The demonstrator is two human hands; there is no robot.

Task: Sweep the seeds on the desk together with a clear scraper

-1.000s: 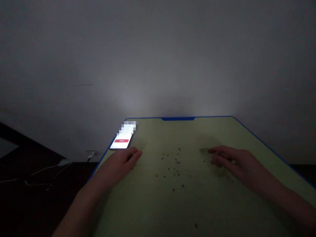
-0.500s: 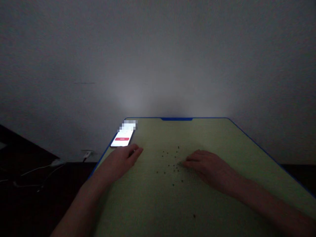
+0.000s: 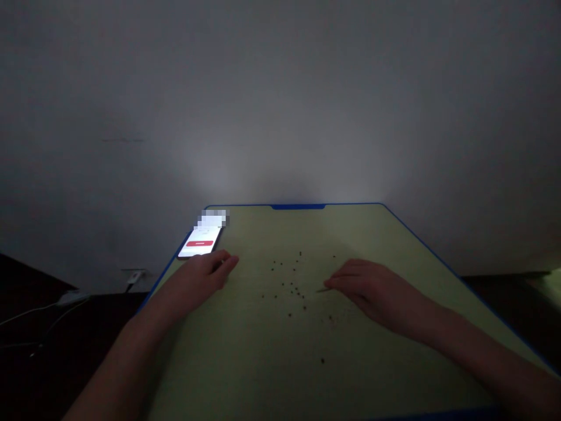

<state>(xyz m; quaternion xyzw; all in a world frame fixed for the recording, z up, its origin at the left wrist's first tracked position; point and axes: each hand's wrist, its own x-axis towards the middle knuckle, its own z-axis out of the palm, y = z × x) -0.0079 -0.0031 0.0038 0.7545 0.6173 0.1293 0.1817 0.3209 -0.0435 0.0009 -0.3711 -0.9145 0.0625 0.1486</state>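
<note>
On the pale green tabletop (image 3: 245,351) lie several tiny dark bead-like bits (image 3: 297,289), loosely scattered in the middle. My right hand (image 3: 372,292) is just right of them, thumb and fingers pinched on a thin pointed tool (image 3: 323,290). Its tip points left, short of the cluster; its exact kind is too dim to tell. My left hand (image 3: 210,273) rests at the table's left side, loosely curled with a gap between thumb and forefinger, and nothing shows in it. Just beyond it lies a phone (image 3: 200,237) with a lit screen and a red button.
A blue rim with a raised grip (image 3: 298,206) edges the far side of the table, against a grey wall (image 3: 280,105). Lower left, a plug (image 3: 135,277) and white cables (image 3: 72,298) are by the wall. The room is dim.
The whole view has shifted, so the table sits further left. My right hand has drawn rightward from the bits; its thin tool shows plainly, and a few bits near the hand are newly visible.
</note>
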